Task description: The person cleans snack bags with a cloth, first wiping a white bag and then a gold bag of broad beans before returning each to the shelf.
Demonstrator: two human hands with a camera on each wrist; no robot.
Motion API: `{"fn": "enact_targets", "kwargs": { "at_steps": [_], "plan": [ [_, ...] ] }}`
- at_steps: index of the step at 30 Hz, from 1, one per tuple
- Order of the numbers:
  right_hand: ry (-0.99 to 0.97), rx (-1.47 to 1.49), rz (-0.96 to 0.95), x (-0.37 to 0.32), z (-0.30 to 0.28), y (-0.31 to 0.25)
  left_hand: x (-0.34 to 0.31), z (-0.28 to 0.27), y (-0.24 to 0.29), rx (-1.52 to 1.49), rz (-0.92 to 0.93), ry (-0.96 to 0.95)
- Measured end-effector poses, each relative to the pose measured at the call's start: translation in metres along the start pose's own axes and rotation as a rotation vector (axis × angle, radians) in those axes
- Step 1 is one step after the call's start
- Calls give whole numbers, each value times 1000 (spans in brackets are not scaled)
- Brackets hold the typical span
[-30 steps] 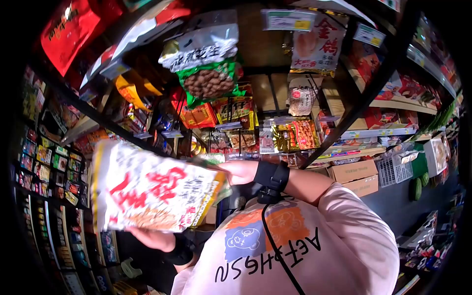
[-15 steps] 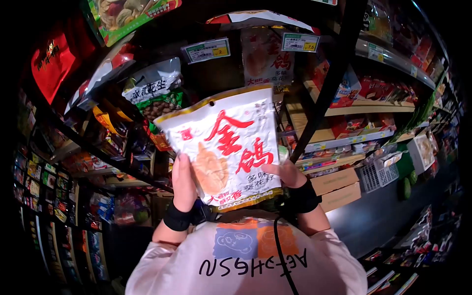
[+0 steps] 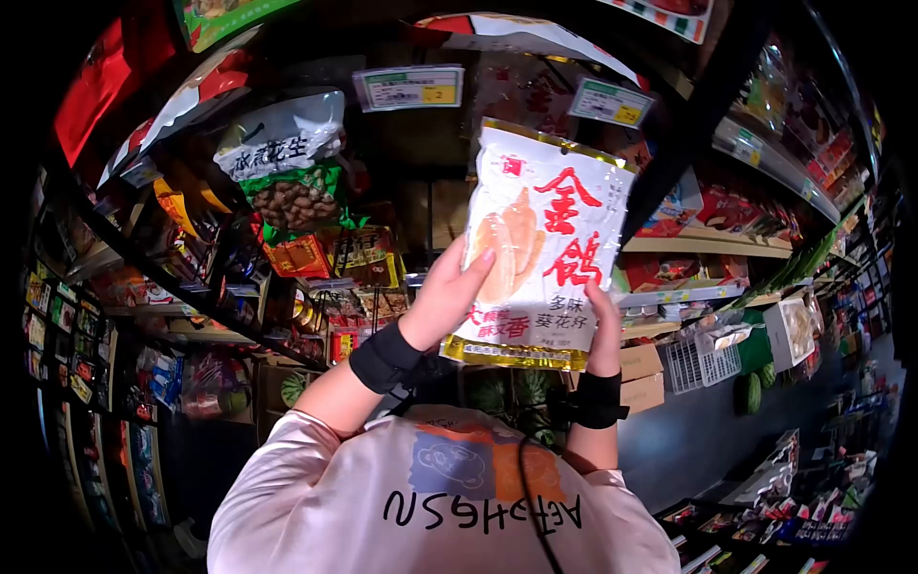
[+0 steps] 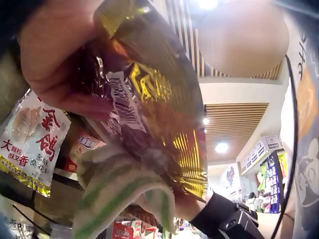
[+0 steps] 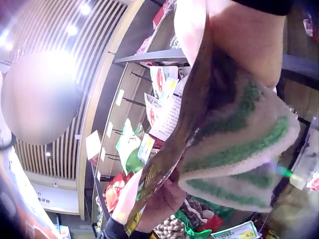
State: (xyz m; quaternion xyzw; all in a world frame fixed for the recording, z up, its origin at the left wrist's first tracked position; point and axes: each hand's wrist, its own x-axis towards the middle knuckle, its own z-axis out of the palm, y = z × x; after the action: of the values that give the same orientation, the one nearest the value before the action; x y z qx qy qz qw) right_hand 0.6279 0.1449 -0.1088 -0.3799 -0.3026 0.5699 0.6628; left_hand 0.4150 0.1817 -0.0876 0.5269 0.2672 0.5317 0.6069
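Note:
Both hands hold a white bag of sunflower seeds (image 3: 574, 244) with gold edges and red lettering, front up in the head view. On its left side, the left hand (image 3: 451, 292) grips with the thumb over the front. At the lower right edge, the right hand (image 3: 602, 330) pinches the bag, thumb on the front. A white and green striped cloth (image 5: 239, 139) hangs from the right hand behind the bag. In the left wrist view, the bag's shiny gold back (image 4: 164, 109) shows, with the left hand's fingers curled behind it.
A similar white bag (image 4: 35, 134) hangs on the rack. A bag of boiled peanuts (image 3: 292, 182) hangs left of the hands, and price tags (image 3: 409, 88) line the shelf above. Cardboard boxes (image 3: 641, 378), a white crate (image 3: 703, 364) and watermelons (image 3: 751, 392) stand at the right.
The bag has swung from the left, lying sideways, to upright before the chest, then moved right and tilted clockwise. The left hand has come from beneath it to its left side.

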Motion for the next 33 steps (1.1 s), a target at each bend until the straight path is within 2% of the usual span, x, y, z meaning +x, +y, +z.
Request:
{"fn": "enact_targets", "kwargs": {
  "at_steps": [3,5,7,9,11,13,14,16,17,19,22,23,25,28,33],
  "plan": [
    [22,16,-28,15,5,-3,9,-4,8,42,45,1],
    [56,-104,-119,17,17,-9,13,-6,15,-203,20,-21],
    [51,-188,-149,25,11,-10,15,-13,24,-70,62,-37],
    [15,-154,-194,34,15,-11,20,-23,25,104,77,-52],
    [-20,-320,-498,38,33,-21,24,-28,23,72,128,-122],
    [-16,-522,-660,48,37,-31,31,-34,22,136,201,-172],
    [-6,-525,-691,48,43,-34,33,-34,24,47,185,-207],
    [-4,-634,-766,55,46,-39,36,-36,31,100,188,-222],
    [6,-670,-786,58,50,-40,38,-36,33,86,172,-228],
    [-23,-768,-776,63,52,-45,45,-38,39,248,261,-162],
    [-26,-762,-750,70,54,-46,55,-39,41,288,296,-154],
    [-25,-777,-755,73,52,-45,57,-40,44,375,269,-151],
    [-10,-803,-770,74,48,-44,60,-37,47,300,217,-171],
    [10,-806,-784,75,44,-41,63,-34,35,539,466,-67],
    [65,-840,-782,73,46,-41,59,-34,38,431,383,-76]
  ]
}}
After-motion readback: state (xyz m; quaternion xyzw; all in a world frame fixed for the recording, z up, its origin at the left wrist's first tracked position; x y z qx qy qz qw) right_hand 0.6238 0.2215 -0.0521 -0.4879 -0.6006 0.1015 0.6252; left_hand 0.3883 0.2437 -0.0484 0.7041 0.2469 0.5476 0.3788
